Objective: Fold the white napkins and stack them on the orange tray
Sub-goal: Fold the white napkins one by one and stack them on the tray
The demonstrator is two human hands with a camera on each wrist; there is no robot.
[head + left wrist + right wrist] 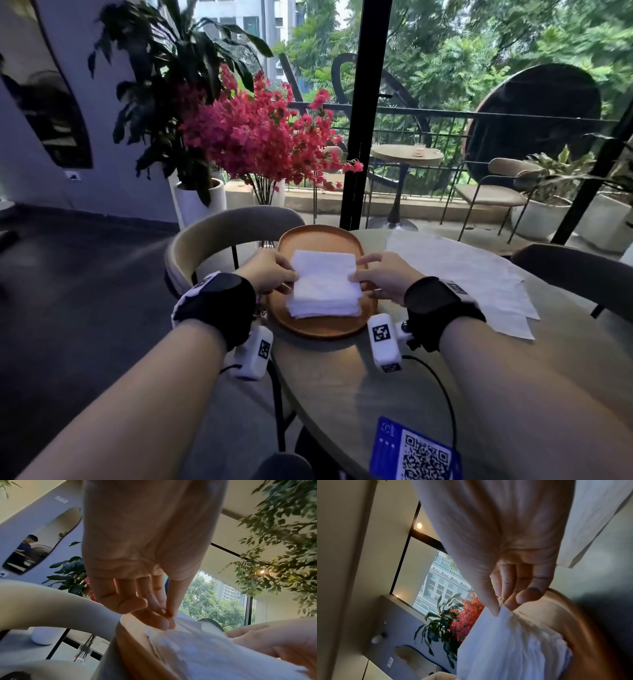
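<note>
A stack of folded white napkins [323,301] lies on the orange tray [320,238] at the round table's far left side. A folded white napkin [323,270] sits on top of the stack, slightly raised. My left hand [274,272] pinches its left edge between thumb and fingers; the left wrist view shows that pinch on the napkin [188,642] above the tray [133,642]. My right hand [380,277] pinches the right edge, with thumb and fingers closed on the napkin [505,635] beside the tray's rim [565,612].
Several unfolded white napkins [479,274] are spread on the table [342,370] to the right of the tray. A blue QR card [411,452] lies near the front edge. A beige chair back [219,233] stands left of the tray, a dark chair [582,270] at right.
</note>
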